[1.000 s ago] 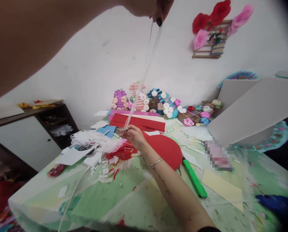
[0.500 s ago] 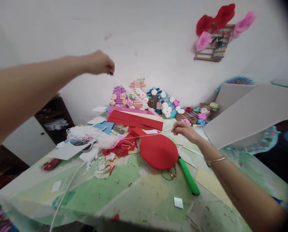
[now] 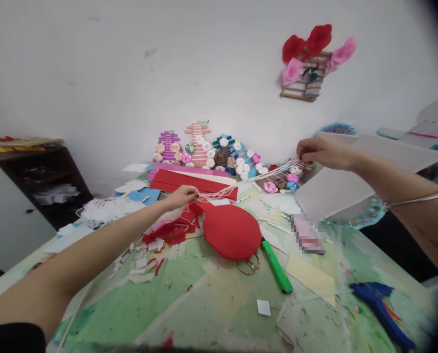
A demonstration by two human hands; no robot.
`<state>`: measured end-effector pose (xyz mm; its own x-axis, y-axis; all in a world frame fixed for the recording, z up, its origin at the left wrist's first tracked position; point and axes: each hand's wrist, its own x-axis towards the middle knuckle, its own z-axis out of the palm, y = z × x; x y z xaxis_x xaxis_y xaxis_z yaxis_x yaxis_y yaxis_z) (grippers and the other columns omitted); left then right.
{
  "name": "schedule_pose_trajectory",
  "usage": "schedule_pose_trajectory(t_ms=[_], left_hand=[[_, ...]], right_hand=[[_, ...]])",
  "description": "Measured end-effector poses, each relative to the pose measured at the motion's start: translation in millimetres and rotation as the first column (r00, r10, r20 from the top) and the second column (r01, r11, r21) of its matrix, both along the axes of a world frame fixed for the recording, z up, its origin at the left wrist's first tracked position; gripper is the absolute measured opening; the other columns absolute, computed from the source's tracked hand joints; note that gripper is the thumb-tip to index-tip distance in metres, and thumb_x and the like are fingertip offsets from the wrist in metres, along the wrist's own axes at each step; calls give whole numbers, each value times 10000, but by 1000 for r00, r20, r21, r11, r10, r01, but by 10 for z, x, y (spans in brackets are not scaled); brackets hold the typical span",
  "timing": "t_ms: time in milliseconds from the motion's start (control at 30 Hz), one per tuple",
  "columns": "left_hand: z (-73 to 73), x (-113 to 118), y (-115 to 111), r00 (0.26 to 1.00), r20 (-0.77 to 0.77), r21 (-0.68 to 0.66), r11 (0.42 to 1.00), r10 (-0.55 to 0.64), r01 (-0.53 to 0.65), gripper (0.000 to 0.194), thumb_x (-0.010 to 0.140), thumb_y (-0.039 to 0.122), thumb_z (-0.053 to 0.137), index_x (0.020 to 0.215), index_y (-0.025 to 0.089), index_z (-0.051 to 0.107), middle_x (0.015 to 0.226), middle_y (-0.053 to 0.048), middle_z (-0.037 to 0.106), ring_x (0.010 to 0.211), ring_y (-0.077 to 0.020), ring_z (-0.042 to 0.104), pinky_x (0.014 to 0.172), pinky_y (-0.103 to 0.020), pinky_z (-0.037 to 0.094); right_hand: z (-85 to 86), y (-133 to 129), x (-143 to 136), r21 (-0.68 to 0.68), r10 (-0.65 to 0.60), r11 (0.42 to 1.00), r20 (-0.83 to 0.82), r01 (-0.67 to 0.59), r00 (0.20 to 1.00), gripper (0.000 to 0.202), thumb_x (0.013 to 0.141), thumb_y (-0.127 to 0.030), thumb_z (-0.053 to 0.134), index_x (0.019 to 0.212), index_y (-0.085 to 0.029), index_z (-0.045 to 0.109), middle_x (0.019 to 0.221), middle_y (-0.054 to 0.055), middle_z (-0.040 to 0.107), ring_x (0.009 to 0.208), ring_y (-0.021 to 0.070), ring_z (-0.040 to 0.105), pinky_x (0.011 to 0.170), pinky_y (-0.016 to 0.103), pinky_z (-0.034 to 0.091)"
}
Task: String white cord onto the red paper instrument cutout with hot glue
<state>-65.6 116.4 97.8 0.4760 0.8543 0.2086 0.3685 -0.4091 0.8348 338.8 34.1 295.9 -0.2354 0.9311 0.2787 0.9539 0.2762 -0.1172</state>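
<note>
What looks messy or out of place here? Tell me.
Paper scraps lie scattered on the tablecloth left of the red disc, like uncleared offcuts. Behind them, white cord is heaped in a loose tangle. Gold scissors poke out from beneath the disc, easily overlooked.

The bare left hand with dark-painted nails (image 3: 184, 197) pinches, its forearm low behind the fingers; the bare right hand (image 3: 320, 152), higher, pinches too.

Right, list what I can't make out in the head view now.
- Scissors: head view, blades hidden by the red disc.
- Pink item: head view, details pixelated.
- Strings between the hands: head view, too fine to count.
- Cabinet: head view, cut off by the left edge.
</note>
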Motion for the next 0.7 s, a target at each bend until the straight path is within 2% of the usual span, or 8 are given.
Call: schedule_pose_trajectory(t_ms=[67, 133, 233, 333, 467, 533, 633, 700], left_hand=[[-115, 174, -65, 993, 102, -82, 994, -58, 67, 393, 723, 526, 609, 779, 146, 527, 610, -26, 613, 580, -156, 601, 570, -244, 458], [-161, 282, -106, 976, 193, -138, 983, -96, 124, 420, 719, 549, 616, 803, 151, 509, 542, 5, 563, 484, -131, 554, 492, -220, 420], [-166, 336, -134, 945, 305, -173, 969, -119, 178, 429, 679, 526, 681, 790, 147, 512, 505, 51, 480, 410, -76, 455, 420, -172, 329], [-158, 319, -165, 922, 363, -190, 958, -136, 215, 424, 633, 479, 744, 743, 127, 535, 528, 47, 484, 414, -51, 421, 414, -160, 303], [-135, 266, -220, 909, 380, -199, 945, -170, 260, 393, 630, 438, 766, 697, 111, 559, 503, 39, 491, 428, -47, 417, 439, -161, 321], [-107, 226, -234, 910, 370, -199, 941, -187, 274, 375, 633, 421, 768, 685, 109, 567, 486, 36, 498, 433, -51, 430, 450, -161, 333], [-35, 146, -237, 927, 307, -204, 937, -214, 284, 313, 637, 362, 771, 693, 97, 614, 499, 3, 560, 432, -66, 476, 435, -161, 338], [42, 84, -241, 941, 242, -203, 936, -238, 289, 253, 645, 307, 767, 701, 85, 658, 514, -24, 598, 439, -82, 513, 435, -164, 359]], right_hand=[[170, -57, -5, 34, -62, 998, 93, 59, 994, 58, 748, -128, 547, 728, -173, 578, 626, -20, 625, 608, 104, 534, 609, 235, 353], [315, -113, 12, 72, -120, 991, 143, 110, 982, 87, 761, -97, 565, 715, -167, 590, 606, -27, 619, 606, 93, 531, 628, 238, 351], [483, -182, 105, 122, -173, 981, 175, 153, 969, 120, 778, -66, 565, 708, -145, 622, 591, -31, 616, 593, 70, 522, 643, 251, 350], [585, -223, 244, 152, -189, 973, 111, 172, 976, 128, 795, -101, 555, 734, -97, 667, 618, -8, 638, 595, 51, 527, 650, 288, 350], [622, -218, 387, 132, -196, 972, 3, 194, 981, 285, 792, -232, 510, 746, -15, 691, 698, 50, 675, 679, 52, 584, 655, 367, 322], [613, -192, 433, 173, -241, 953, -68, 249, 968, 471, 820, -322, 396, 616, 14, 656, 789, 91, 688, 765, 72, 603, 650, 404, 303], [564, -147, 502, 349, -303, 852, -281, 391, 911, 676, 858, -358, 211, 358, 10, 478, 912, 142, 679, 877, 107, 603, 643, 419, 293], [476, -136, 548, 405, -280, 799, -403, 444, 872, 671, 872, -336, 247, 310, -12, 418, 916, 143, 679, 901, 117, 597, 643, 403, 297]])
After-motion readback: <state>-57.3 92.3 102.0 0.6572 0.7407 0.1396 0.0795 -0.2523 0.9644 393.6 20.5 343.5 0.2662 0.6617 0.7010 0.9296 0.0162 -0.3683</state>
